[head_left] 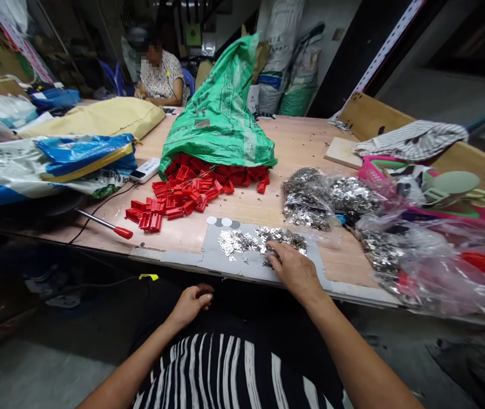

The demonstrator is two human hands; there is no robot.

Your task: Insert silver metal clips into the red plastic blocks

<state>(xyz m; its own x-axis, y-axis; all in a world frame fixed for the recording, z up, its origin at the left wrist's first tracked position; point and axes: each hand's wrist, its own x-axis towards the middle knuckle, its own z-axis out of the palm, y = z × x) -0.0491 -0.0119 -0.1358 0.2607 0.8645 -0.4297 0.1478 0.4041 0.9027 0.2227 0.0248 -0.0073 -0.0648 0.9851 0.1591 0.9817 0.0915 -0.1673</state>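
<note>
My right hand (pixel 294 270) reaches onto a pile of small flat silvery metal pieces (pixel 282 236). Its index finger and thumb stand apart, with the fingertips at the pile's near edge. A brighter, thinner spread of the same pieces (pixel 236 241) lies just left, on a grey sheet (pixel 212 250) at the table's front edge. My left hand (pixel 191 304) is held low in front of my body, below the table edge. Its fingers are curled in with the thumb against them; whatever may be inside is hidden. Red plastic parts (pixel 182 196) spill from a green woven sack (pixel 225 113) beyond the sheet.
Clear bags of metal pieces (pixel 310 196) and a pink basket (pixel 370 170) crowd the right side. A red-tipped lever (pixel 123 232) juts out at the left, near a white handheld device (pixel 145 170) and sacks (pixel 92 119). Another person (pixel 161 74) sits across the table.
</note>
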